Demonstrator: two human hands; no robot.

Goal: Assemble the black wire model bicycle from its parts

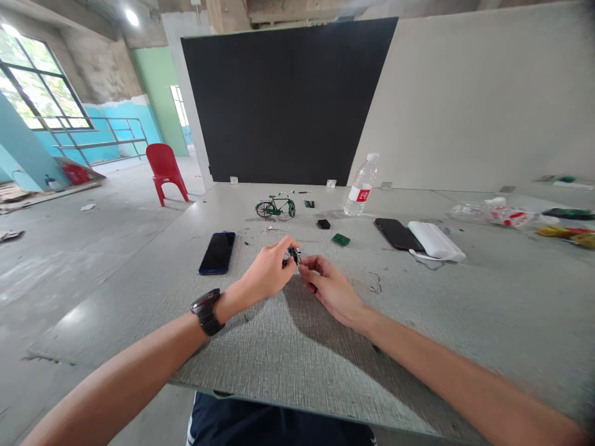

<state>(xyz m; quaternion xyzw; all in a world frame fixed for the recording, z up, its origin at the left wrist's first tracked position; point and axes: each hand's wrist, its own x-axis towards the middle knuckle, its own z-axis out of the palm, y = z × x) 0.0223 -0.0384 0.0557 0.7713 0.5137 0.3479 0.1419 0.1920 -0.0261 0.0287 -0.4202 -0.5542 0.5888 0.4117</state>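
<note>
My left hand [272,266], with a black watch [207,311] on its wrist, is closed around a small black and silver part [292,253]. Its exact kind is too small to tell. From the other side my right hand [328,288] pinches with thumb and fingers at the part's right edge; what lies between those fingertips is hidden. Beyond the hands a small green model bicycle [275,205] stands upright on the table. A green flat piece [341,240] and a black piece [324,224] lie ahead and to the right of the hands.
A dark phone [217,253] lies left on the grey table [139,297]. Toward the right are a water bottle [361,186], a black phone [397,234], a white pouch [436,241] and plastic packaging [509,215]. A black panel [292,105] rises behind.
</note>
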